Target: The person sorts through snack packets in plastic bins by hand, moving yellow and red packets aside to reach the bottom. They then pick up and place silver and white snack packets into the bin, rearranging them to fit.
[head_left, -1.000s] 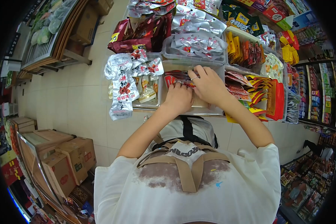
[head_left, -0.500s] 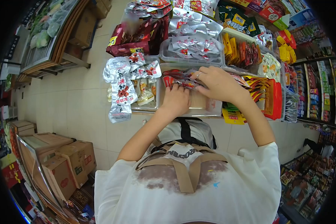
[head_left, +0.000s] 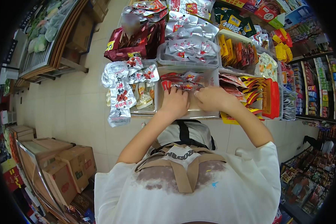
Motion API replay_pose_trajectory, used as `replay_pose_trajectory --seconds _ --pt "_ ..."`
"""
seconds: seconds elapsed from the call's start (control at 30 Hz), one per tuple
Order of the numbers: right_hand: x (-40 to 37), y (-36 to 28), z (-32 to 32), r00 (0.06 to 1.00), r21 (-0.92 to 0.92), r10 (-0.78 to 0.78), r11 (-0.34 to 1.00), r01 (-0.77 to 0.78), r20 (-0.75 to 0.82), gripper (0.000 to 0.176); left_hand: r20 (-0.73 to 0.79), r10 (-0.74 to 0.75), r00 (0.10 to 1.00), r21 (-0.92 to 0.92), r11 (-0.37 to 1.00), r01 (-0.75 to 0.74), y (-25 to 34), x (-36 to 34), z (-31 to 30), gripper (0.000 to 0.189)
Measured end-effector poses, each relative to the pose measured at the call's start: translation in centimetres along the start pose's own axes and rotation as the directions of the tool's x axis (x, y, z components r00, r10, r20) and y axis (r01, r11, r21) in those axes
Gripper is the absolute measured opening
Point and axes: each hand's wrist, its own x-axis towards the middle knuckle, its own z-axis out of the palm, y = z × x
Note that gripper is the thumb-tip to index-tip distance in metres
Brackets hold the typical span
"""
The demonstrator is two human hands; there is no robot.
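A clear plastic bin (head_left: pixel 161 98) in the front row holds a row of small red and silver snack packets (head_left: pixel 186 79) along its far side. My left hand (head_left: pixel 175 102) reaches into this bin, its bent fingertips gripping the front edge of the packets. Beside it, my right hand (head_left: pixel 214 99) lies inside the bin's right half, back of the hand up. Its fingers are curled in close to the packets' right end, and what they hold, if anything, is hidden. Bare bin floor shows between the two hands.
Left of the bin, large silver pouches (head_left: pixel 119 93) lie over a neighbouring bin. To the right stand yellow and red packets (head_left: pixel 250 91) and a red container (head_left: pixel 271 99). Behind is a bin of silver pouches (head_left: pixel 192 50). Cardboard boxes (head_left: pixel 65 168) stand at the lower left.
My right hand has come down and toward me, off the packets' top right to lower in the bin. The packets now lie more in a row. My left hand stays nearly in place.
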Motion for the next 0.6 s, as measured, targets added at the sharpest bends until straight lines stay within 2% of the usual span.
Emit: replay_pose_trajectory --seconds 0.07,0.1,0.17,0.23,0.27,0.3,0.33,0.37,0.4,0.43,0.53,0.6 --pt "-0.4 -0.7 -1.3 0.967 0.035 -0.018 0.999 0.009 0.255 0.029 0.006 0.000 1.000 -0.016 1.000 0.000 0.0 0.0 -0.1 0.036" --pt "-0.6 -1.1 -3.0 0.968 0.028 -0.015 1.000 0.009 0.249 0.029 0.008 -0.002 1.000 -0.023 1.000 0.002 0.0 0.0 -0.1 0.035" --pt "-1.4 -1.8 -7.3 0.930 0.152 -0.069 0.988 0.014 0.360 0.030 0.001 -0.003 1.000 -0.025 1.000 0.003 0.1 -0.1 -0.1 0.035" --pt "-1.5 0.0 -9.7 0.979 0.279 -0.203 0.940 0.196 -0.003 0.031 -0.001 0.001 1.000 -0.003 1.000 -0.001 0.1 -0.2 -0.3 0.034" --pt "-1.1 0.7 -11.3 0.986 0.317 -0.142 0.934 0.162 -0.085 0.030 -0.008 0.004 1.000 0.004 1.000 -0.004 0.1 -0.2 -0.2 0.034" --pt "-0.3 2.2 -12.6 0.927 0.259 -0.194 0.924 0.283 -0.320 0.028 -0.011 0.004 1.000 -0.007 1.000 -0.004 0.1 -0.2 -0.1 0.034" --pt "0.7 3.3 -14.6 0.907 0.227 -0.154 0.939 0.258 -0.393 0.029 -0.015 0.002 1.000 -0.019 1.000 -0.003 0.1 -0.1 0.1 0.034" --pt "2.5 5.5 -15.3 0.843 0.195 -0.114 0.948 0.250 -0.525 0.030 -0.025 0.004 1.000 -0.012 1.000 -0.004 0.1 -0.1 0.2 0.034" --pt "3.5 6.5 -16.8 0.823 0.088 -0.002 0.994 0.063 -0.568 0.032 -0.023 0.001 1.000 -0.018 1.000 -0.001 0.1 -0.1 0.3 0.035" --pt "5.7 9.5 -17.2 0.785 -0.010 0.029 0.999 -0.045 -0.619 0.035 -0.022 -0.003 1.000 -0.022 1.000 0.002 0.1 -0.1 0.3 0.035" --pt "10.5 15.7 -18.3 0.770 -0.010 0.060 0.996 -0.086 -0.635 0.043 -0.020 -0.006 1.000 -0.039 0.999 0.006 0.2 -0.2 0.2 0.034" --pt "13.6 17.8 -18.0 0.728 0.043 0.249 0.956 -0.290 -0.638 0.047 -0.036 -0.017 0.999 -0.034 0.999 0.016 0.2 -0.1 0.0 0.034"
